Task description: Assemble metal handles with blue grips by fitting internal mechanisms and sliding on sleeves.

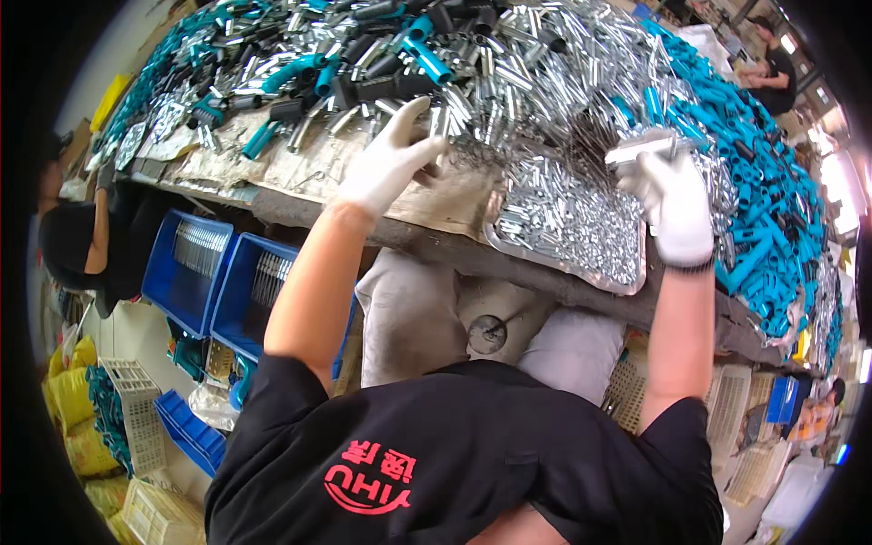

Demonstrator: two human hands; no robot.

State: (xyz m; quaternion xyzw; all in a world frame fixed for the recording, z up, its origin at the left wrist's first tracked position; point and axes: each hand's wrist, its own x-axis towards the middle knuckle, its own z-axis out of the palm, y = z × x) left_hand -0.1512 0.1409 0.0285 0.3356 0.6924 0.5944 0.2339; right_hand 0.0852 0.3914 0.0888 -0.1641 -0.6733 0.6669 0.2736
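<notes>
Held piece: a small silvery piece (647,150), blurred, at 2 o'clock above the tray's upper right corner.
Long axis: close to level, from about 9 to 3 o'clock, the 3 o'clock end slightly higher; which end is its front, I cannot tell.
Right hand: white-gloved (670,186), fingers curled and pinching the silvery piece.
Left hand: white-gloved (386,168), at 11 o'clock, thumb and fingers spread apart beside loose metal tubes (468,100).
Tray: metal-rimmed tray (627,291) at 2 o'clock, full of short shiny metal pins (581,218).
Table: worn, stained pale covering (454,195), dark along the near edge; a heap of metal tubes and black sleeves (381,89) at 12, teal tubes (763,245) at 3.
Floor: blue crates (182,300) with metal parts at 9 o'clock; yellow sacks (73,400) and a pale slatted crate (136,418) at 8.
Room: cluttered workshop; co-workers at 9 (73,236), 2 (777,77) and 4 o'clock (811,420).
</notes>
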